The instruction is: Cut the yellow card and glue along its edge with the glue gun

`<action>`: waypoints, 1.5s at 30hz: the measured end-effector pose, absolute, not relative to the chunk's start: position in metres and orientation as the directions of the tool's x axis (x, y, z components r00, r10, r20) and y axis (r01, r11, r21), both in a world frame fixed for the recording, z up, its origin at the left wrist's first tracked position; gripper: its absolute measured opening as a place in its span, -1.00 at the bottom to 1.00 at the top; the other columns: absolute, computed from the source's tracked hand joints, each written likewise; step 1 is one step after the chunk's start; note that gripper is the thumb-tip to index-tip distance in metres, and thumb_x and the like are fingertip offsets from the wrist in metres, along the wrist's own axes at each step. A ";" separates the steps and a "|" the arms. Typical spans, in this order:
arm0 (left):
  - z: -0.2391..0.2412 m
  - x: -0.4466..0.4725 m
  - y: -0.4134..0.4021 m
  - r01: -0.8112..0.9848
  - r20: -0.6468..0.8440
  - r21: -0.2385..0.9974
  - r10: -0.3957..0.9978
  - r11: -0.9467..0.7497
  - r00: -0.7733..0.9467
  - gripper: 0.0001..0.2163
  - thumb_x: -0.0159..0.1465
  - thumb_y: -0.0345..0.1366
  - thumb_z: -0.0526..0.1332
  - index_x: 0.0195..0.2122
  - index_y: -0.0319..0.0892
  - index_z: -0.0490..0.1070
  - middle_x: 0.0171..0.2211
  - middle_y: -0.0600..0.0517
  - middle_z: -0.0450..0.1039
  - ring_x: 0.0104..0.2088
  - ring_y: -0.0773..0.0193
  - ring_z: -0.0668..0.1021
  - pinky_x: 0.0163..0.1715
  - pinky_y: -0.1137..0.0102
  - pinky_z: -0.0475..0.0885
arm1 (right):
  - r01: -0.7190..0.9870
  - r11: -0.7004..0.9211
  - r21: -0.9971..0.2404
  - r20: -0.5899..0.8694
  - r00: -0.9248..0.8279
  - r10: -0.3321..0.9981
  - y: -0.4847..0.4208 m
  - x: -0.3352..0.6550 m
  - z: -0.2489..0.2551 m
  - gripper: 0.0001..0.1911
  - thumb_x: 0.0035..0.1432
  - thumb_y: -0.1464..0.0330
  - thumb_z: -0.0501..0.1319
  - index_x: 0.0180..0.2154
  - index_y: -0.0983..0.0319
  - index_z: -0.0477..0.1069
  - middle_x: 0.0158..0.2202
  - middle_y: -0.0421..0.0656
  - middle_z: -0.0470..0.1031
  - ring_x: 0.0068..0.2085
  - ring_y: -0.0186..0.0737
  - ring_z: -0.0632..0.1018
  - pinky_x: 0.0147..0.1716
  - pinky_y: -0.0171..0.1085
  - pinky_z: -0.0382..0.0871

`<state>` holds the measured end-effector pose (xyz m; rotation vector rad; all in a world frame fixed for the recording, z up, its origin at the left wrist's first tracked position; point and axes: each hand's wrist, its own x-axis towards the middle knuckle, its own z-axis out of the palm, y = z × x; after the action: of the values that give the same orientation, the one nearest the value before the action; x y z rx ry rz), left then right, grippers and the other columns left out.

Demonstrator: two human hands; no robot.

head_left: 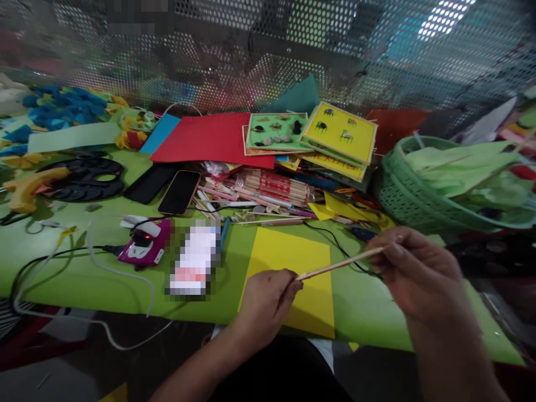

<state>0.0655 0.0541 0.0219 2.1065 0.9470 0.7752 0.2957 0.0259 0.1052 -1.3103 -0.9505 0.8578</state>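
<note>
A thin wooden stick (339, 264) stretches between my two hands, slanting up to the right. My left hand (270, 296) pinches its lower end between thumb and fingers. At the other end, my right hand (419, 273) grips it with thumb and forefinger. Beneath the stick, a yellow sheet of card (288, 251) lies on the green tabletop (368, 318), partly covered by my left hand. Behind the card is a heap of pens and sticks (268, 206), with a bundle of wooden sticks (274, 187) in red-printed wrapping.
A green basket (419, 184) holding pale green material stands at right. Decorated yellow (341, 134) and green boards (276, 132) lie by red card (205, 137). Left are a magenta power strip (146, 245), cables, phones (180, 192) and a yellow glue gun (31, 190). Perforated metal rises behind.
</note>
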 end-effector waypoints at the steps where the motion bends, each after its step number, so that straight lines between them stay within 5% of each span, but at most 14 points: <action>1: 0.021 0.066 0.053 0.381 0.225 0.795 0.813 -0.472 0.537 -0.63 0.49 -0.17 -0.05 -0.33 -0.17 0.46 -0.51 0.06 0.49 -0.49 0.31 0.52 -0.46 0.42 0.25 | -0.025 0.069 -0.997 0.054 0.392 0.919 0.027 0.293 0.099 -0.77 -0.05 0.21 0.51 -0.43 0.18 0.55 -0.52 -0.23 0.52 -0.56 -0.39 0.47 -0.61 -0.44 0.34; 10: 0.012 0.075 0.048 0.316 0.137 0.888 0.849 -0.334 0.511 -0.66 0.47 -0.15 -0.02 -0.30 -0.16 0.45 -0.46 0.04 0.53 -0.46 0.31 0.53 -0.44 0.44 0.29 | -0.002 -0.180 -0.984 -0.179 0.129 0.975 0.025 0.241 0.049 -0.73 -0.06 0.15 0.49 -0.42 0.16 0.52 -0.59 -0.23 0.48 -0.54 -0.28 0.46 -0.59 -0.33 0.32; 14: 0.018 0.065 0.048 0.348 0.066 0.884 0.820 -0.312 0.569 -0.65 0.47 -0.13 -0.03 -0.23 -0.16 0.49 -0.42 0.02 0.56 -0.42 0.27 0.57 -0.41 0.43 0.36 | 0.076 -0.067 -0.995 -0.057 0.127 0.990 0.023 0.247 0.051 -0.79 0.10 0.10 0.37 -0.34 0.08 0.60 -0.39 -0.14 0.57 -0.47 -0.23 0.46 -0.53 -0.24 0.33; 19: 0.028 0.013 0.029 0.435 0.008 0.831 0.788 -0.348 0.616 -0.66 0.47 -0.21 -0.03 -0.30 -0.12 0.50 -0.44 0.06 0.56 -0.44 0.31 0.58 -0.41 0.44 0.41 | 0.062 0.093 -0.994 0.111 0.439 0.891 0.025 0.290 0.079 -0.74 0.16 0.06 0.27 -0.44 0.07 0.51 -0.38 -0.14 0.47 -0.42 -0.17 0.44 -0.50 -0.20 0.31; 24: -0.009 -0.080 -0.017 0.625 -0.125 0.639 0.741 -0.448 0.660 -0.78 0.39 -0.26 0.11 -0.05 0.07 0.52 -0.24 0.11 0.64 -0.27 0.26 0.66 -0.27 0.42 0.54 | 0.175 0.239 -0.955 0.295 0.625 0.723 0.026 0.336 0.106 -0.72 0.29 0.13 0.16 -0.46 0.01 0.45 -0.32 -0.11 0.42 -0.27 -0.03 0.50 -0.33 -0.05 0.39; 27: -0.027 -0.128 -0.041 0.695 -0.087 0.410 0.734 -0.590 0.674 -0.51 0.26 -0.19 0.27 0.24 0.16 0.36 -0.11 0.06 0.65 -0.21 0.10 0.68 -0.24 0.31 0.60 | 0.358 0.107 -0.928 0.293 0.520 0.803 0.027 0.341 0.107 -0.77 0.27 0.11 0.19 -0.35 -0.02 0.56 -0.36 -0.10 0.46 -0.37 0.00 0.47 -0.38 -0.03 0.34; 31: -0.003 -0.129 -0.042 0.631 -0.054 0.389 0.667 -0.671 0.743 -0.39 0.30 -0.11 0.24 0.37 0.23 0.13 0.21 0.10 0.44 0.08 0.11 0.59 0.00 0.31 0.55 | 0.722 0.056 -0.690 0.158 0.074 0.985 0.046 0.323 0.090 -0.76 0.30 0.10 0.16 -0.28 -0.01 0.56 -0.29 -0.14 0.58 -0.29 0.00 0.55 -0.35 -0.07 0.38; 34: 0.021 -0.084 -0.020 0.608 0.052 0.391 0.676 -0.691 0.735 -0.46 0.37 -0.24 0.15 0.37 0.11 0.14 0.29 0.10 0.35 0.19 0.21 0.49 0.13 0.33 0.47 | 0.905 0.278 -0.322 0.083 -0.265 0.961 0.072 0.300 0.069 -0.71 0.37 0.19 0.10 -0.27 0.15 0.54 -0.27 -0.08 0.59 -0.23 -0.03 0.57 -0.25 -0.12 0.38; 37: 0.021 -0.030 0.010 0.622 0.107 0.332 0.683 -0.709 0.722 -0.49 0.36 -0.25 0.18 0.34 0.01 0.21 0.38 0.02 0.19 0.36 0.05 0.27 0.32 0.03 0.24 | 0.912 0.409 0.026 0.007 -0.409 0.912 0.095 0.278 0.051 -0.79 0.35 0.30 0.15 -0.22 0.20 0.55 -0.32 -0.05 0.57 -0.26 -0.04 0.55 -0.34 -0.17 0.30; 40: 0.005 0.003 0.029 0.632 0.108 0.313 0.687 -0.709 0.718 -0.50 0.38 -0.21 0.17 0.33 -0.06 0.21 0.40 -0.04 0.13 0.40 -0.02 0.17 0.37 -0.15 0.02 | 0.895 0.428 0.124 -0.020 -0.429 0.903 0.110 0.265 0.041 -0.85 0.33 0.35 0.19 -0.19 0.18 0.55 -0.29 -0.05 0.59 -0.25 -0.05 0.56 -0.36 -0.18 0.27; 45: -0.003 0.006 0.026 0.635 0.068 0.367 0.700 -0.680 0.711 -0.58 0.42 -0.15 0.10 0.30 -0.01 0.25 0.38 0.02 0.20 0.36 0.09 0.26 0.39 -0.10 -0.06 | 0.919 0.387 0.068 0.028 -0.390 0.920 0.120 0.265 0.030 -0.85 0.32 0.40 0.19 -0.12 0.21 0.51 -0.23 -0.05 0.59 -0.22 -0.04 0.57 -0.33 -0.18 0.31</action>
<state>0.0063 0.0256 -0.0030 2.6019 1.0465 0.2903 0.2655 0.1196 0.0303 -1.7430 -2.6283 -0.1145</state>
